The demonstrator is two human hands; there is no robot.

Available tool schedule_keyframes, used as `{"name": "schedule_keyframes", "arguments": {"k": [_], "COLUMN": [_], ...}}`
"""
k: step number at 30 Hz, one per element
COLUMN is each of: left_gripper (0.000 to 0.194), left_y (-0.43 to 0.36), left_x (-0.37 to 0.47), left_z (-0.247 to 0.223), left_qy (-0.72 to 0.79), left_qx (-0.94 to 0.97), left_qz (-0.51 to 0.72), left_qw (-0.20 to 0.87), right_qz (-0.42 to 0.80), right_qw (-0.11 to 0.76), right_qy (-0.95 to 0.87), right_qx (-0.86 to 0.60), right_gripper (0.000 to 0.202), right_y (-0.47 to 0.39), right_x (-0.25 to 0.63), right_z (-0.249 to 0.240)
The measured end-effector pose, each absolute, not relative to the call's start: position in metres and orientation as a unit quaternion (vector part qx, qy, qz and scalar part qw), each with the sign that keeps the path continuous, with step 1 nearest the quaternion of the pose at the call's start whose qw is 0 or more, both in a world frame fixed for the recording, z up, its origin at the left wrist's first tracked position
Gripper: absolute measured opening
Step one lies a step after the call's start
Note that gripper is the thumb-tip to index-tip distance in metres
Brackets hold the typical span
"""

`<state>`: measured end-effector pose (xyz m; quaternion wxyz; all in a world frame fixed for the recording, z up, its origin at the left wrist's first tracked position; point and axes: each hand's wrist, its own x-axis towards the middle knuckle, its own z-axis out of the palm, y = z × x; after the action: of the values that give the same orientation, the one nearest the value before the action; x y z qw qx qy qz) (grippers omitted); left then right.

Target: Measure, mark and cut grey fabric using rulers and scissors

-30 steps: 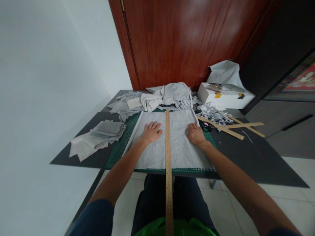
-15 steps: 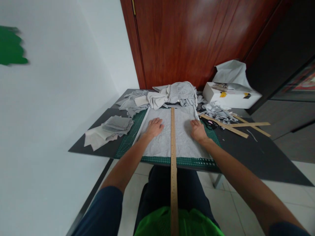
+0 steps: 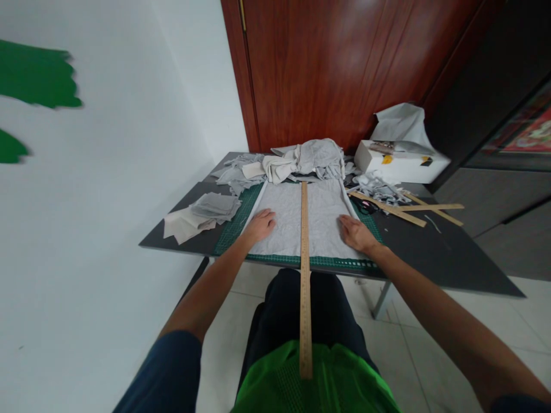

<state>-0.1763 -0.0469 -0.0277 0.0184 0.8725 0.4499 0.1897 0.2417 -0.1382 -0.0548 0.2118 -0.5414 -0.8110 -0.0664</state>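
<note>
A light grey piece of fabric [image 3: 284, 223] lies spread over a green cutting mat [image 3: 235, 226]. Down its middle runs a long wooden ruler [image 3: 305, 229], whose near end sticks out past the table edge above my lap. My left hand [image 3: 260, 225] rests flat on the fabric's left side, fingers stretched toward the ruler. On the right side of the fabric lies my right hand [image 3: 356, 234], its fingers extended near the edge. Neither hand touches the ruler.
Heaped grey cloth [image 3: 310, 159] lies at the back of the dark table [image 3: 430, 252]. Folded pieces [image 3: 215, 206] sit at left. To the right are fabric scraps [image 3: 379, 186], crossed wooden rulers [image 3: 400, 212], black scissors [image 3: 365, 206] and a white box [image 3: 400, 163].
Both hands have slid a little toward me and outward along the fabric. The view has tilted slightly, so the ruler's near end now shows.
</note>
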Motion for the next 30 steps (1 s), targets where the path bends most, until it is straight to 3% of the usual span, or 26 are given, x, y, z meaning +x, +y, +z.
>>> {"name": "schedule_keyframes", "arguments": {"k": [5, 24, 30], "left_gripper": [0.040, 0.042, 0.043], "left_y": [-0.052, -0.019, -0.018], "left_x": [-0.200, -0.280, -0.280], "left_z": [-0.027, -0.029, -0.030], "left_qy": [0.446, 0.463, 0.462], "left_qx": [0.872, 0.853, 0.851], "left_qz": [0.197, 0.222, 0.227], "left_qw": [0.033, 0.097, 0.108], "right_qz": [-0.084, -0.099, -0.081], "right_qw": [0.159, 0.170, 0.102], "right_qy": [-0.788, -0.651, -0.611], "right_qx": [-0.588, -0.733, -0.781], "right_gripper": [0.049, 0.044, 0.026], "right_y": [-0.156, -0.171, -0.172], "right_x": [0.265, 0.323, 0.324], "right_z": [-0.053, -0.060, -0.052]}}
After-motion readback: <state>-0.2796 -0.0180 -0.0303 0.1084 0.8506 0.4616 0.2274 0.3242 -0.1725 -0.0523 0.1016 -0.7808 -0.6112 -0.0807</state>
